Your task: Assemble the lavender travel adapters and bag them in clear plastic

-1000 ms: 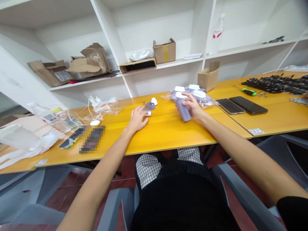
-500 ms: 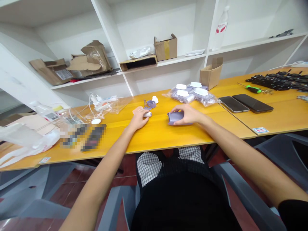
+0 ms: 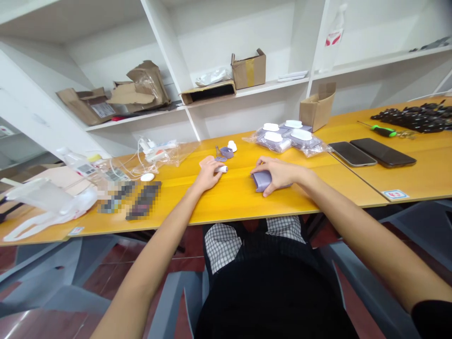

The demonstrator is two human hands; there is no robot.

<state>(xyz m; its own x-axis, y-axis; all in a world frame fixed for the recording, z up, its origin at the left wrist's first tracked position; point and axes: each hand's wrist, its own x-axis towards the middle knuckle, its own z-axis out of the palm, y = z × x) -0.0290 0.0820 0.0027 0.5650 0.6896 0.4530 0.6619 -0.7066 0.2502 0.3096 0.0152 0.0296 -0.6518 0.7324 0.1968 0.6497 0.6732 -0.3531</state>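
My right hand (image 3: pixel 277 174) is curled over a light purple case-like piece (image 3: pixel 262 181), thumb on its near side and fingers on the far side. The piece lies low over the table, its end facing left, and the palm hides its right part. My left hand (image 3: pixel 208 175) rests on the table, closed around a small white cylindrical piece (image 3: pixel 222 169) whose end sticks out to the right. Just beyond the left hand lie a small purple cup-like part (image 3: pixel 226 152) and a white rounded part (image 3: pixel 232 145).
Plastic-wrapped purple packs (image 3: pixel 282 139) with white oval tops lie at the back. To the right are two dark phones (image 3: pixel 383 152), a green screwdriver (image 3: pixel 384 131) and a black pile (image 3: pixel 415 116). Cables, bottles and a white plastic bag (image 3: pixel 52 207) cover the left side.
The view has shifted slightly. My right hand has turned the purple piece, so its open left end now shows less. My left hand keeps its hold on the white piece.
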